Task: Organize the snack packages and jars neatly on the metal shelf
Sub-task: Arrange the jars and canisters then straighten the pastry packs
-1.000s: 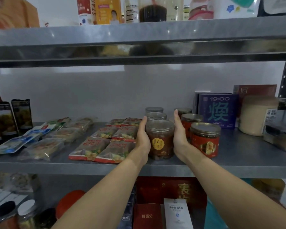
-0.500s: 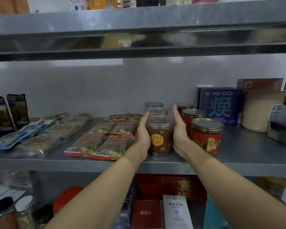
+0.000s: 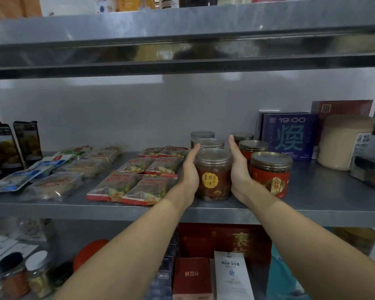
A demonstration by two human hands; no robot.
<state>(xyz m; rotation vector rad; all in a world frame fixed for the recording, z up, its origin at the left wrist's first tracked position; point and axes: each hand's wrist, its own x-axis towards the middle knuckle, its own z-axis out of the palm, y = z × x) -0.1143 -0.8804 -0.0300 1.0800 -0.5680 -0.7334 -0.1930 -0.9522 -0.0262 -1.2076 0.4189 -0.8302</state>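
On the metal shelf (image 3: 325, 204) a clear jar with a yellow round label (image 3: 213, 177) stands at the front of a row of three clear jars (image 3: 210, 143). My left hand (image 3: 189, 169) presses flat against its left side and my right hand (image 3: 238, 167) against its right side, fingers straight and pointing to the back. To the right stands a row of three red-labelled jars (image 3: 271, 176) with gold lids. Left of my hands lie red snack packages (image 3: 115, 187) in two columns, flat on the shelf.
Further left lie clear and blue snack packs (image 3: 52, 185), with dark pouches (image 3: 27, 140) standing at the far left. A blue box (image 3: 289, 137), a beige canister (image 3: 342, 144) and a clear container (image 3: 370, 165) fill the right. Another shelf (image 3: 182, 40) hangs overhead.
Both hands stay pressed on the sides of the front clear jar. Only the view has shifted slightly.
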